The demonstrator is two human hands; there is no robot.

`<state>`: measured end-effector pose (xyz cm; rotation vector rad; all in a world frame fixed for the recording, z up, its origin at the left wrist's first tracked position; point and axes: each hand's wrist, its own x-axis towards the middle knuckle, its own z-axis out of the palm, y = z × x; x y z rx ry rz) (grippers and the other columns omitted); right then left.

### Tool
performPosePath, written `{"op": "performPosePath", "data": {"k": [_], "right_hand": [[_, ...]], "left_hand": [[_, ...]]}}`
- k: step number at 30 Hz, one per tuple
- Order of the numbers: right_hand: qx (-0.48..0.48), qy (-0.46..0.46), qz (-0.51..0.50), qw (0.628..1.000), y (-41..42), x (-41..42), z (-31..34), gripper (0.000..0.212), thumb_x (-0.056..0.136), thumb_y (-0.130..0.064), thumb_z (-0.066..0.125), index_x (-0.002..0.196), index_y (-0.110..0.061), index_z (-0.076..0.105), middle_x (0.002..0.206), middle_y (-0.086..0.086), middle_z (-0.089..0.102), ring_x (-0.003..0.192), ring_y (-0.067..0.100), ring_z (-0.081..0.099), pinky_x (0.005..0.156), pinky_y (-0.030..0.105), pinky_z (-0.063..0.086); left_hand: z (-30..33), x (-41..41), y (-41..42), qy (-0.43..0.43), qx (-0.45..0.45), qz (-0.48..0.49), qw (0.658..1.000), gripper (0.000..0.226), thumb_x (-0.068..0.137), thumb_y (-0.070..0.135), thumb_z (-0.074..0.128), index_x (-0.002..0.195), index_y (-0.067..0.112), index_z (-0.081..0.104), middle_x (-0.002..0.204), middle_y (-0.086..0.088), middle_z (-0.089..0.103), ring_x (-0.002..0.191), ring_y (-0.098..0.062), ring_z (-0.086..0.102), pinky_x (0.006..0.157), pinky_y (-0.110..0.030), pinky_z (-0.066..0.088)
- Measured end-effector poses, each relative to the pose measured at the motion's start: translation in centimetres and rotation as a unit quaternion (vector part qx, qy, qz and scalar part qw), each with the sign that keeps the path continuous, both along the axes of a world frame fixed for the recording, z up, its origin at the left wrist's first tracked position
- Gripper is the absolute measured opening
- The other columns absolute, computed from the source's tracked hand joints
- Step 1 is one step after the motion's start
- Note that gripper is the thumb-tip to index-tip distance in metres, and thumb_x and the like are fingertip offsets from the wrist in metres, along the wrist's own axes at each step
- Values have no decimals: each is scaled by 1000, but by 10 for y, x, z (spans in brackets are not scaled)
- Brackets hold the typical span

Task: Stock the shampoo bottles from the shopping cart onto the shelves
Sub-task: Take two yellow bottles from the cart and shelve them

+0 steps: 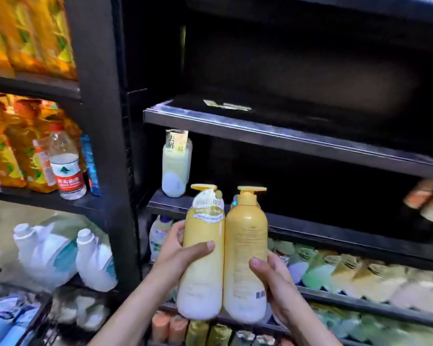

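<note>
The left hand (pixel 183 248) is curled around the left yellow bottle (pixel 203 258), thumb laid across its front at mid-height and fingers wrapped out of sight behind its 9 o'clock side. The right hand (pixel 273 280) cups the right yellow bottle (pixel 245 258) from its 3 o'clock side, thumb pressed on the front near the lower half, fingers hidden behind. Both hands are closed to the width of a bottle, each holding one. The two pump-top bottles stand upright, touching side by side, held in the air in front of the shelving; the left one shows its front label, the right one its printed back with a barcode near the base.

At 12 o'clock from the bottles runs the edge of the middle shelf (pixel 335 236), dark and mostly bare. On it at 11 o'clock, near the upright post (pixel 103 121), stands a pale shampoo bottle (pixel 176 168) with a paper tag on its neck. Further up at 12 o'clock is the upper shelf (pixel 285 136), with a small flat label lying on it. At 3 o'clock, some blurred cans (pixel 428 198) lie at the far end of the middle shelf. At 4 o'clock, a lower shelf holds blurred green and yellow packs (pixel 348 273). At 9 o'clock, beyond the post, are white jugs (pixel 60 255), and at 10 o'clock a water bottle (pixel 65 168) among orange drink bottles (pixel 13 156).
</note>
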<state>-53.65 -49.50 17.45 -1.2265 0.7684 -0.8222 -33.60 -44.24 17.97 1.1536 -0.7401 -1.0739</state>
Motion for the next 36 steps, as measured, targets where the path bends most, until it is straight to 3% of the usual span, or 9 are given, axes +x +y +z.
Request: {"op": "performPosePath", "data": {"k": [2, 5, 11, 16, 20, 24, 27, 31, 36], "right_hand": [[-20, 2, -18, 1000, -26, -2, 1, 79, 45, -35, 79, 111, 4, 60, 96, 19, 73, 81, 27, 71, 63, 29, 56], [-53, 6, -34, 998, -61, 9, 9, 77, 54, -37, 74, 116, 4, 58, 103, 21, 71, 90, 31, 70, 69, 32, 55], [-79, 20, -65, 995, -116, 41, 22, 70, 56, -34, 76, 118, -5, 59, 110, 16, 70, 102, 34, 67, 87, 46, 55], [-85, 19, -82, 993, -146, 58, 14, 75, 52, -32, 79, 120, -7, 57, 110, 12, 71, 103, 29, 67, 81, 34, 55], [-99, 21, -95, 990, -164, 70, 15, 77, 53, -32, 80, 123, -10, 55, 111, 9, 71, 103, 22, 68, 84, 33, 55], [-91, 27, -111, 989, -176, 80, 11, 80, 48, -31, 82, 120, -12, 53, 109, 6, 71, 99, 18, 69, 77, 26, 56], [-71, 17, -119, 990, -180, 83, -1, 79, 48, -25, 83, 119, -13, 51, 107, 4, 71, 97, 15, 69, 74, 22, 55], [-60, 25, -115, 991, -188, 78, -7, 85, 45, -31, 82, 122, -14, 49, 114, 5, 67, 101, 12, 67, 82, 25, 53], [-76, 70, -84, 991, -199, 73, -7, 60, 58, -14, 78, 111, -19, 51, 109, 0, 66, 92, 1, 68, 78, 18, 54]], "left_hand": [[10, -3, -24, -28, -5, 0, 1000, 91, 34, 33, 83, 118, 18, 52, 106, -7, 70, 87, -16, 70, 68, -30, 56], [20, 4, -58, -44, -26, 5, 999, 91, 37, 24, 85, 120, 16, 49, 105, -7, 69, 83, -10, 71, 64, -24, 55], [33, 39, -120, -62, -41, -7, 997, 98, 36, 29, 86, 125, 22, 44, 113, -5, 67, 98, -19, 68, 82, -38, 56], [31, 57, -153, -96, -57, -21, 994, 99, 42, 21, 88, 128, 23, 39, 119, 2, 62, 102, -12, 65, 77, -27, 54], [22, 67, -173, -110, -55, -16, 992, 91, 37, 29, 88, 115, 29, 41, 118, -4, 62, 104, -17, 64, 84, -37, 55], [14, 74, -189, -117, -32, -13, 992, 87, 34, 33, 88, 105, 22, 39, 114, -10, 59, 103, -22, 63, 86, -42, 55], [9, 78, -195, -134, -19, -26, 990, 91, 36, 34, 88, 110, 24, 37, 115, -5, 57, 105, -17, 62, 87, -36, 54], [5, 79, -196, -166, -29, -66, 984, 92, 52, 25, 85, 126, 21, 30, 114, 1, 57, 107, -12, 59, 89, -29, 53], [-3, 84, -195, -175, -53, -69, 981, 98, 53, 29, 86, 131, 17, 27, 124, -2, 55, 115, -12, 57, 93, -31, 52]]}}
